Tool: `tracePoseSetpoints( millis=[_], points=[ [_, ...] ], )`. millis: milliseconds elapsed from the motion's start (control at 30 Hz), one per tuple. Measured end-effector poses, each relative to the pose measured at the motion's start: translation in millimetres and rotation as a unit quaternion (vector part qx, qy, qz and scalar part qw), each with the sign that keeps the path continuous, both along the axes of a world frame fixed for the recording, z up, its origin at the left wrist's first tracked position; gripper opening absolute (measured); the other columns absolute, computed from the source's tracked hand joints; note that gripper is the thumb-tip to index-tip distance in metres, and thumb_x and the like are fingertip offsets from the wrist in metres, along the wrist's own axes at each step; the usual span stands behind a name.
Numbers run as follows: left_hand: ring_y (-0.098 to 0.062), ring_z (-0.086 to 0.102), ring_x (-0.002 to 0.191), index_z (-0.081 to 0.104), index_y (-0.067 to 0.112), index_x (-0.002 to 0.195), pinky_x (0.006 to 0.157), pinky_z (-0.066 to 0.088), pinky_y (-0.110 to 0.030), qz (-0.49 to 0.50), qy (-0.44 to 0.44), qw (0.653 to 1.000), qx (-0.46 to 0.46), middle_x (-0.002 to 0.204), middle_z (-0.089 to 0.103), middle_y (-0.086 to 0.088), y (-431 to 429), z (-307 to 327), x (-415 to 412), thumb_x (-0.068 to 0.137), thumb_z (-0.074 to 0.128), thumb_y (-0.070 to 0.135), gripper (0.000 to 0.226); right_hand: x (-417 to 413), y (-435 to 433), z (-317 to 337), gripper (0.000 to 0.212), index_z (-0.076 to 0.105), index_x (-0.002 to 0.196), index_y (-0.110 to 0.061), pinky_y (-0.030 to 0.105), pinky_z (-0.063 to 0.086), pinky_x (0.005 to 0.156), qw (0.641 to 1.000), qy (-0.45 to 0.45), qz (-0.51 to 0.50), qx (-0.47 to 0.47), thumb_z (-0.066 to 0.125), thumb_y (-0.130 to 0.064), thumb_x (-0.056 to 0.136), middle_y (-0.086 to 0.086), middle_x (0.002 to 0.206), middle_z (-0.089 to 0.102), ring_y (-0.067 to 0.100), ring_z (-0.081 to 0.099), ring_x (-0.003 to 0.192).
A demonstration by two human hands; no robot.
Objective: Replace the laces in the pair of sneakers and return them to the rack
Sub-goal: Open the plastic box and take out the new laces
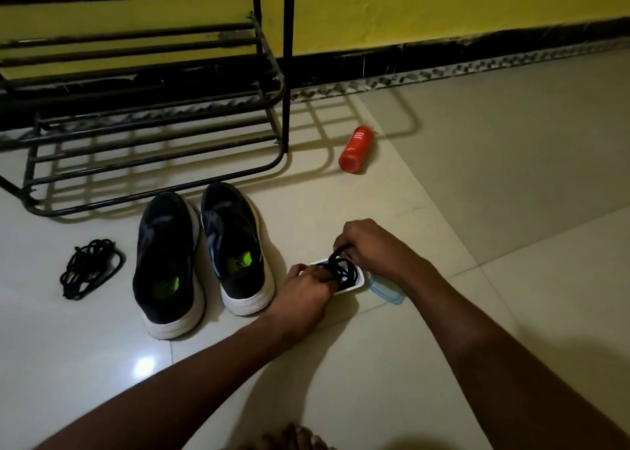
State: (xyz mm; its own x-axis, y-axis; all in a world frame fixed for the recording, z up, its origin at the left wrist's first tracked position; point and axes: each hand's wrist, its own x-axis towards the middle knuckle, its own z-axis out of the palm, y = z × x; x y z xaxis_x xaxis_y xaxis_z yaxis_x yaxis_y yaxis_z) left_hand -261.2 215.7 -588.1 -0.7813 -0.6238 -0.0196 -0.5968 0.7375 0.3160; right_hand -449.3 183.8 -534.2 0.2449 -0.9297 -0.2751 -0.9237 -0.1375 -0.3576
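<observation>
Two black sneakers with white soles stand side by side on the floor [511, 211], the left sneaker [167, 265] and the right sneaker [235, 248], both without laces. Beyond the sneakers stands one black metal rack [289, 74]. Left of the sneakers lies one loose bundle of black laces [90, 267]. Just right of the sneakers sits one white container [361, 280] holding a second coil of black laces [344, 270], with one blue lid [387, 291] touching its far side. The left hand [306, 289] grips the container's rim, fingers curled; the right hand [368, 245] pinches a loop of the coil. One red bottle [356, 149] lies further right, beyond the sneakers
</observation>
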Motion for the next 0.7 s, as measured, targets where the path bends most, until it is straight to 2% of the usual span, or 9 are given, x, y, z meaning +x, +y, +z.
tracePoseSetpoints(
  millis=[100,167,200,267,367,433,500,600,700],
  points=[
    [-0.035,0.060,0.088,0.070,0.013,0.109,0.069,0.048,-0.037,0.036,0.077,0.995,-0.047,0.103,0.065,-0.009,2,-2,3,0.082,0.060,0.008,0.030,3,25,-8,0.017,0.078,0.096,-0.020,0.041,0.052,0.076,0.999,-0.024,-0.036,-0.021,0.064,-0.018,0.087,0.005,0.092,0.065,0.026,0.064,0.089],
    [-0.032,0.056,0.081,0.067,0.006,0.092,0.059,0.046,-0.037,0.079,0.102,0.990,-0.056,0.093,0.058,-0.011,5,-2,5,0.085,0.060,0.009,0.010,8,39,-21,0.016,0.077,0.095,-0.018,0.042,0.051,0.073,0.998,-0.012,-0.038,-0.044,0.063,-0.023,0.090,0.006,0.093,0.062,0.028,0.062,0.090],
    [-0.030,0.054,0.082,0.065,0.006,0.089,0.059,0.046,-0.038,0.108,0.113,0.987,-0.039,0.092,0.055,-0.009,6,-1,5,0.087,0.064,0.008,0.003,10,44,-27,0.016,0.076,0.093,-0.016,0.042,0.050,0.071,0.998,0.002,-0.028,-0.056,0.062,-0.022,0.090,0.007,0.092,0.061,0.029,0.061,0.090],
    [-0.022,0.050,0.081,0.059,0.009,0.092,0.063,0.047,-0.040,0.165,0.141,0.976,0.029,0.096,0.049,-0.004,4,1,4,0.088,0.067,0.007,0.009,16,50,-37,0.011,0.074,0.084,-0.011,0.041,0.048,0.067,0.996,0.029,0.000,-0.088,0.064,-0.014,0.084,0.009,0.087,0.062,0.031,0.060,0.088],
    [-0.017,0.052,0.082,0.058,0.015,0.111,0.068,0.047,-0.034,0.189,0.143,0.966,0.104,0.104,0.045,0.001,-1,3,2,0.091,0.064,0.011,0.020,20,50,-41,0.015,0.077,0.086,-0.014,0.037,0.040,0.069,0.993,0.040,0.014,-0.112,0.069,-0.005,0.077,0.005,0.092,0.068,0.032,0.059,0.093],
    [-0.017,0.055,0.084,0.063,0.021,0.117,0.063,0.046,-0.032,0.171,0.119,0.974,0.085,0.105,0.049,0.002,-3,3,2,0.095,0.063,0.022,0.022,19,50,-40,0.022,0.078,0.089,-0.016,0.035,0.036,0.071,0.993,0.045,0.011,-0.112,0.069,-0.001,0.075,0.001,0.096,0.069,0.032,0.057,0.096],
    [-0.018,0.057,0.084,0.067,0.028,0.115,0.059,0.050,-0.035,0.151,0.090,0.982,0.071,0.104,0.050,0.003,-4,4,3,0.096,0.062,0.031,0.020,14,54,-43,0.026,0.077,0.082,-0.016,0.035,0.039,0.066,0.990,0.012,-0.005,-0.140,0.072,0.004,0.065,0.000,0.087,0.069,0.032,0.061,0.088],
    [-0.023,0.059,0.083,0.073,0.024,0.103,0.060,0.054,-0.040,0.135,0.058,0.987,0.071,0.103,0.048,0.002,-6,2,4,0.093,0.061,0.023,0.016,5,62,-48,0.018,0.076,0.081,-0.017,0.039,0.050,0.064,0.980,-0.021,-0.069,-0.183,0.065,-0.007,0.071,-0.003,0.085,0.067,0.029,0.059,0.085],
    [-0.025,0.054,0.077,0.075,0.015,0.097,0.059,0.051,-0.038,0.135,0.060,0.988,0.053,0.097,0.046,-0.002,-7,0,-1,0.092,0.062,0.017,0.014,0,63,-51,0.017,0.075,0.082,-0.017,0.042,0.051,0.067,0.974,-0.026,-0.122,-0.190,0.059,-0.017,0.078,-0.003,0.088,0.065,0.027,0.057,0.084]
  ],
)
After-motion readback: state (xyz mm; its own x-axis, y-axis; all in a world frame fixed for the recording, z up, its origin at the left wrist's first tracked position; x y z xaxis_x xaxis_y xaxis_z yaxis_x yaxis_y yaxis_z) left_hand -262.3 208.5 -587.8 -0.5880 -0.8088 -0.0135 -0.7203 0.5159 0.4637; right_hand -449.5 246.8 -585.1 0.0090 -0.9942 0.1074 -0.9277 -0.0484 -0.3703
